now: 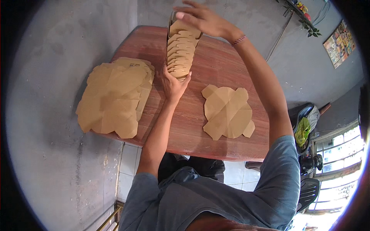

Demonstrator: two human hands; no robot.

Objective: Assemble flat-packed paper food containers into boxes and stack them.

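Note:
A long row of nested, folded brown cardboard boxes [180, 50] runs across the far part of the table. My left hand [175, 84] holds its near end, thumb on the right side and fingers on the left. Over the row's far end, my right hand [206, 20] is stretched out with fingers spread; whether it touches the cardboard I cannot tell. A flat cardboard blank [228, 111] with rounded flaps and crease lines lies alone to the right. On the left rests a thick pile of flat cardboard blanks [110, 98].
The reddish-brown wooden table [181, 133] has a curved edge close to my body. Grey walls [58, 96] stand at the left and behind it. At the right are a dark container with bags [304, 125], a black chair [308, 192] and a bright window [341, 150].

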